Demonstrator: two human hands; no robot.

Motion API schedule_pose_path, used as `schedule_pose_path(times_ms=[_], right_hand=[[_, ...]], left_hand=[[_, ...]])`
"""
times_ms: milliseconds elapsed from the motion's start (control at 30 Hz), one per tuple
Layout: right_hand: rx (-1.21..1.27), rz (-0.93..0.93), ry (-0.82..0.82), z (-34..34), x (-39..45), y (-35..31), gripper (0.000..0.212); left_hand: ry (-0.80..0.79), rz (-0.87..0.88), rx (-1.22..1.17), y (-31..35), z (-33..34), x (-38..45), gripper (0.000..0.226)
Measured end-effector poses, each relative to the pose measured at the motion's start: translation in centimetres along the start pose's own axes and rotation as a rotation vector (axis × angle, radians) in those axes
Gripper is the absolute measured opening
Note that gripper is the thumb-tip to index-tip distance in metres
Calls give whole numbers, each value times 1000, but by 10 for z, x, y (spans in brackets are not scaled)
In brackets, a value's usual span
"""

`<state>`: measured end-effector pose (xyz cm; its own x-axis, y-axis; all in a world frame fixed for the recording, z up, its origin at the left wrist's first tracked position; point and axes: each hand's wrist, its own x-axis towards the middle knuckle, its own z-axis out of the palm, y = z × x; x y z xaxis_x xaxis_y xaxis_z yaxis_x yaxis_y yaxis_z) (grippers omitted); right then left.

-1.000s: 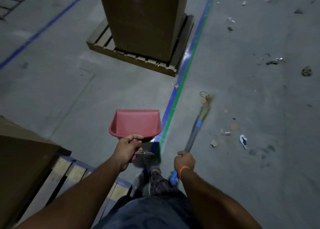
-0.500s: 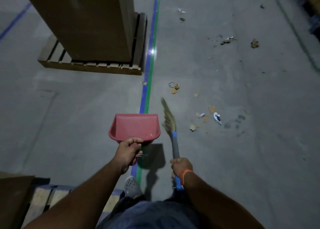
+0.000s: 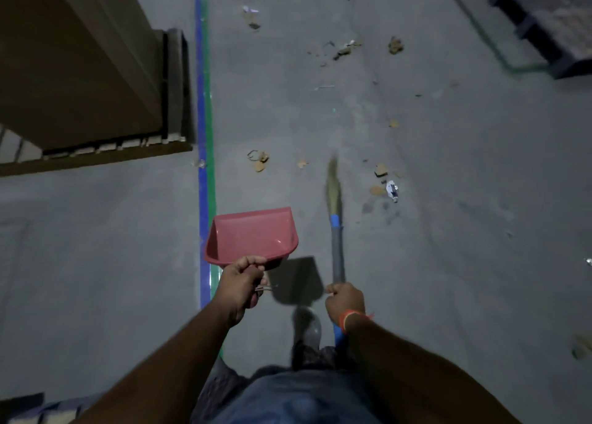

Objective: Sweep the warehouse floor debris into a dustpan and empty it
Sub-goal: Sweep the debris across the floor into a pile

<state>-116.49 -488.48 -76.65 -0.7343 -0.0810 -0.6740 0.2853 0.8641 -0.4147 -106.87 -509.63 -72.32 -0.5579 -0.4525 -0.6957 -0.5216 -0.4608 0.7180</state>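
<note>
A red plastic dustpan (image 3: 253, 236) sits just left of the frame's centre, held above the grey concrete floor (image 3: 96, 247) with its open mouth facing away from the person. The left hand (image 3: 242, 284) grips its handle, fingers curled tightly round it. Just to the right, the right hand (image 3: 345, 300) has its fingers wrapped round a broom with a grey and blue handle and straw bristles (image 3: 335, 231), which points up the frame, its bristle tip blurred. An orange band (image 3: 347, 318) circles the right wrist. Scattered brown and white debris (image 3: 382, 180) lies on the floor near the bristles and further up the frame. A blue and green floor stripe (image 3: 205, 103) runs vertically left of the dustpan. In the upper left, a tall brown cardboard box (image 3: 73, 55) stands on a wooden pallet (image 3: 173, 87).
</note>
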Motion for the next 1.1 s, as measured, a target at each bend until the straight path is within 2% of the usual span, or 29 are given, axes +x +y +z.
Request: schedule_pose_path(times_ms=[67, 167, 267, 433, 500, 533, 600, 700, 833, 1100], right_hand=[[-47, -15, -100, -13, 3, 19, 29], [-71, 55, -219, -31, 10, 40, 13], [-45, 154, -254, -43, 19, 58, 10], [79, 279, 14, -51, 49, 80, 29], [113, 281, 115, -66, 45, 60, 27], [204, 281, 173, -75, 42, 47, 27], [273, 279, 200, -83, 41, 29, 29], [154, 185, 177, -79, 45, 10, 21], [168, 39, 175, -66, 54, -15, 22], [23, -211, -68, -9, 82, -121, 30]], left_hand=[[-29, -2, 47, 8, 29, 2, 23], [-73, 5, 93, 17, 62, 2, 23], [-100, 8, 114, 20, 82, 4, 23], [-127, 12, 136, 22, 92, 11, 25], [-127, 15, 140, 22, 90, 15, 25], [-124, 17, 139, 22, 88, 16, 25], [-123, 23, 134, 24, 86, 18, 24], [-109, 30, 109, 30, 78, 20, 24], [-60, 27, 69, 41, 61, 26, 22], [63, 50, -56, 75, -10, 69, 27]])
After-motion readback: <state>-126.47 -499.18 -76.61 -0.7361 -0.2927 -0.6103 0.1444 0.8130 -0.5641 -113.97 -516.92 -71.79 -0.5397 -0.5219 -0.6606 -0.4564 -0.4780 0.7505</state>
